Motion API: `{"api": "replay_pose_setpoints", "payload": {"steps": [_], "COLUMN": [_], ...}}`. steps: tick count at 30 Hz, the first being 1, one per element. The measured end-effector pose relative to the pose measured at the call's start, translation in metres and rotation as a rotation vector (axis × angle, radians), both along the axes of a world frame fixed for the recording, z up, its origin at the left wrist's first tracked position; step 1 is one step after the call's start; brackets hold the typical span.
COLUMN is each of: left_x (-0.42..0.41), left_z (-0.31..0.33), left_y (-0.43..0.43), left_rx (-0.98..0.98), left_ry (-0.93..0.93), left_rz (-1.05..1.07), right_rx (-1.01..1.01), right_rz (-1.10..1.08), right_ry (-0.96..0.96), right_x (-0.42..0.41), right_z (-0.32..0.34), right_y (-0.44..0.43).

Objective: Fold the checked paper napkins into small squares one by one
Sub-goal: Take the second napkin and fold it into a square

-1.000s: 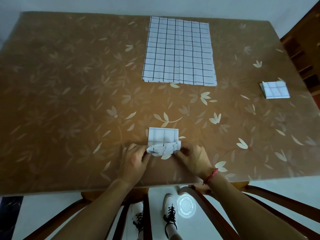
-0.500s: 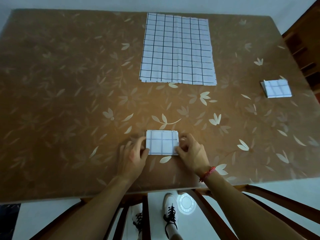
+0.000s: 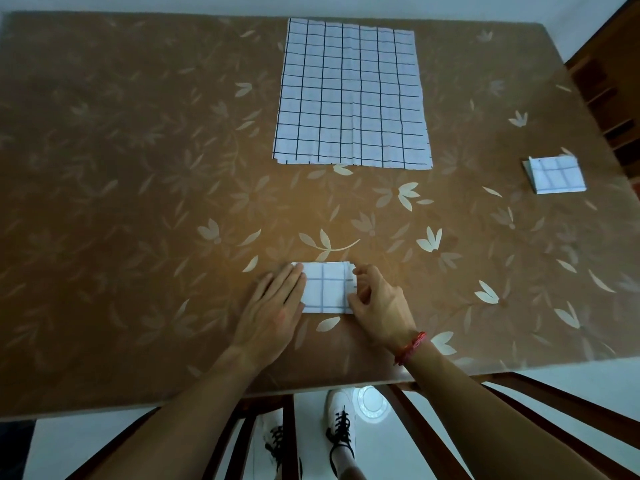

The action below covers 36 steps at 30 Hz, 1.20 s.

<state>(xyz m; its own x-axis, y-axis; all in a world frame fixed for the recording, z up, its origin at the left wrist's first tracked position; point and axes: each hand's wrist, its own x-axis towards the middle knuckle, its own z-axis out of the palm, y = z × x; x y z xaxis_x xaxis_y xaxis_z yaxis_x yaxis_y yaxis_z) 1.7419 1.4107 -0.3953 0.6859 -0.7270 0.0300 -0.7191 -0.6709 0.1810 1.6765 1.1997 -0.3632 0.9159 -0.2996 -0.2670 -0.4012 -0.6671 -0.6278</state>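
The flat, open left hand (image 3: pixel 277 306) presses the small folded white checked paper napkin (image 3: pixel 327 289); the right hand (image 3: pixel 375 299) pinches its right edge. Beyond the fingertips, a flat unfolded checked napkin stack (image 3: pixel 353 95) waits; one finished folded square (image 3: pixel 556 174) lies far right.

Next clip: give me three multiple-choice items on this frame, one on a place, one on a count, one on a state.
1. Where does the finished folded square lie?
A. far right of the table
B. on the open sheets
C. under the left hand

2. How many folded pieces are on the table?
A. one
B. two
C. four

3. What is the left hand doing?
A. pinching a corner in the air
B. pressing flat on the napkin
C. resting off the table

Key: 1 A, it sits alone near the right edge. 2 B, one at the hands, one at right. 3 B, palm down, fingers straight on its left edge.
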Motion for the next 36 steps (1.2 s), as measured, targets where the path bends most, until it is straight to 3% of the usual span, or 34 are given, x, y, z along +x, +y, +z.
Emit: {"api": "replay_pose_setpoints", "payload": {"steps": [5,7,10,15,36], "left_x": [0.001,0.001,0.001,0.002,0.007], "left_z": [-0.001,-0.001,-0.002,-0.003,-0.005], "left_y": [-0.001,-0.002,-0.002,-0.002,0.004], "left_rx": [0.02,0.028,0.046,0.03,0.118], "left_ry": [0.039,0.046,0.056,0.055,0.098], "left_rz": [0.006,0.017,0.029,0.008,0.001], "right_rx": [-0.109,-0.244,-0.347,-0.396,-0.586], "right_rz": [0.012,0.032,0.231,0.479,0.54], "right_ry": [-0.032,-0.141,-0.326,-0.241,0.024], "right_x": [0.002,0.005,0.012,0.02,0.0], "right_z": [0.004,0.007,0.009,-0.014,-0.027], "right_y": [0.004,0.01,0.029,0.051,-0.005]}}
